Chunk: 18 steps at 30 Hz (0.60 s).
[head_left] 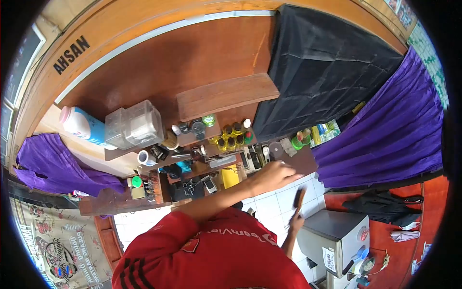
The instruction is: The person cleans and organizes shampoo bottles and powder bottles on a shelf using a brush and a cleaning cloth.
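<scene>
My left hand point(275, 179) reaches across in front of my red shirt, over the front of the counter. Its fingers are curled together, and whatever they may hold is too small to make out. Lower and to the right, my right hand point(297, 222) is closed around a brush point(299, 197) with a brown wooden back and dark bristles. The brush points upward, above the white tiled floor and beside the grey cabinet. Beneath my left forearm lie a yellow card-like item point(230, 178) and a hair clipper point(209, 185).
Along the counter point(302, 161) stand yellow bottles with dark caps point(231, 137), green bottles point(299, 139) and several clippers. Clear plastic boxes point(137, 124) sit at left. A shelf point(226, 96) juts out above. A grey cabinet point(327, 231) and purple curtain point(385, 135) are at right.
</scene>
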### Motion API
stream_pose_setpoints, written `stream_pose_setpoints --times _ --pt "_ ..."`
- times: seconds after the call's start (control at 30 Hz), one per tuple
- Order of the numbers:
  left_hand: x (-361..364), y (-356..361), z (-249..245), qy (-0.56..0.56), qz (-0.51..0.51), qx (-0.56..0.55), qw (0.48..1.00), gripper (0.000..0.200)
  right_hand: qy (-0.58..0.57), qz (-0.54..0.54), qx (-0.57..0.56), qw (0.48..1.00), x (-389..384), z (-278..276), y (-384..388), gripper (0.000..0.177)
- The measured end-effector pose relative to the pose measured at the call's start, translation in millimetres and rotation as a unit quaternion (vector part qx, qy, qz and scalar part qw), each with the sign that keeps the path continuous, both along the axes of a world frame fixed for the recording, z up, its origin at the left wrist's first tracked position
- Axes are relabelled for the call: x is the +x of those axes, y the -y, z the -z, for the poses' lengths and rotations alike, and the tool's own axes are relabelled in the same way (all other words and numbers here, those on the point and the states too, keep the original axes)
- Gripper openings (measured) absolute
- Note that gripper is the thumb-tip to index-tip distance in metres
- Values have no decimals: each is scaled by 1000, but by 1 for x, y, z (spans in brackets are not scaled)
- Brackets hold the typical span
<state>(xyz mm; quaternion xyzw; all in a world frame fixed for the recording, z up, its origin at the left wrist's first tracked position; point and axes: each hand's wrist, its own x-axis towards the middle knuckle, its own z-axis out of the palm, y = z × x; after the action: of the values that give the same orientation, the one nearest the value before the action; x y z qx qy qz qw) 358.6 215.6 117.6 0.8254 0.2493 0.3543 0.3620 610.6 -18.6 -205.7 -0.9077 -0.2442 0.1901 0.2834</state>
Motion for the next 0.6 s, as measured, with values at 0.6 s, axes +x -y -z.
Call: stream_pose_setpoints --times 0.6 --pt "-175 48 -1 105 -311 49 943 23 391 -275 190 857 -130 -437 -226 24"
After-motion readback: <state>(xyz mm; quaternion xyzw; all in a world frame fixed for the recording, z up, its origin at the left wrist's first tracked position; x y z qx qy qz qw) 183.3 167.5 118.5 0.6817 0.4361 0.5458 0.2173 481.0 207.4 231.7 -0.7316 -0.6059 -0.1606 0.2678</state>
